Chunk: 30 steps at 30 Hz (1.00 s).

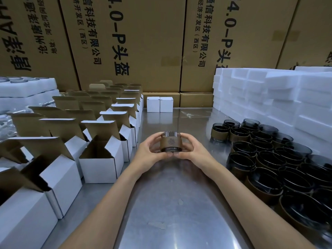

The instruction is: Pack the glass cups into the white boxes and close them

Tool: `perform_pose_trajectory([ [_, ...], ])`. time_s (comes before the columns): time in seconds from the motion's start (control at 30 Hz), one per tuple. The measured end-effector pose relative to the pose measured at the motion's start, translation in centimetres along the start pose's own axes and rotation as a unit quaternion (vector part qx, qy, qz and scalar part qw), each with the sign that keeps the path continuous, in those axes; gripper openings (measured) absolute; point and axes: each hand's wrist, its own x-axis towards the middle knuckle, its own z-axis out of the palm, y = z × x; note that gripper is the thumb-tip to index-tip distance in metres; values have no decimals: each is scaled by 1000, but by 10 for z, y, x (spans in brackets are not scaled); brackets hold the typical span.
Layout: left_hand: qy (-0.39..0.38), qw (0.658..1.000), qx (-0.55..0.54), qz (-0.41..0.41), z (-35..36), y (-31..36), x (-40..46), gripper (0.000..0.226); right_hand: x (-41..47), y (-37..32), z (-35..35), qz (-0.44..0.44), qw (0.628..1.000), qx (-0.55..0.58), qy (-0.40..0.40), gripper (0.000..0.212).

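Both hands are gripping one glass cup (pixel 170 141) over the middle of the tabletop (pixel 172 203): the left hand (pixel 150 150) is curling round its left side, the right hand (pixel 191 147) round its right, fingertips meeting beneath it. The cup is dark, smoky glass with a brown sleeve band carrying a small flower-like emblem; any lettering on it is too small to read.

The tabletop is shiny, scuffed grey metal, mirroring the forearms. At 9 o'clock from the hands, rows of open white boxes (pixel 100 166) are standing with their brown-lined flaps raised. At 3 to 4 o'clock, a crowd of banded cups (pixel 265 159) is sitting upright, packed close together. At 12 o'clock, two closed white boxes (pixel 159 104) are standing side by side at the tabletop's far edge. At 1 to 2 o'clock, white foam blocks (pixel 269 97) are piled high; at 10 o'clock, white foam trays (pixel 27 88) are stacked.

Large brown cartons (pixel 143 42) are walling off the back, printed in black with "4.0-P", "头盔", "科技有限公司" and "经济开发区(西区)".
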Motion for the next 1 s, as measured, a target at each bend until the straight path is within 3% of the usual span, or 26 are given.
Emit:
perform_pose_trajectory([
  [0.17,-3,992,118,35,2,-2,-1,78,1,2,3,-7,1000,-3,24,65],
  [0.3,40,952,273,132,10,-2,-2,71,-1,1,8,-45,995,-67,58,68],
  [0.47,67,961,245,111,9,-3,-2,62,-3,-1,5,-63,992,-99,37,76],
  [0.6,54,967,228,96,8,-5,-1,62,-4,-1,8,-90,991,-87,51,66],
  [0.73,68,940,296,155,10,-4,0,63,-5,2,16,-158,962,-191,112,64],
  [0.83,102,933,314,141,10,-1,-2,59,-4,3,15,-170,942,-268,107,73],
  [1.0,81,961,249,89,8,1,-4,63,-3,2,16,-137,969,-189,80,68],
])
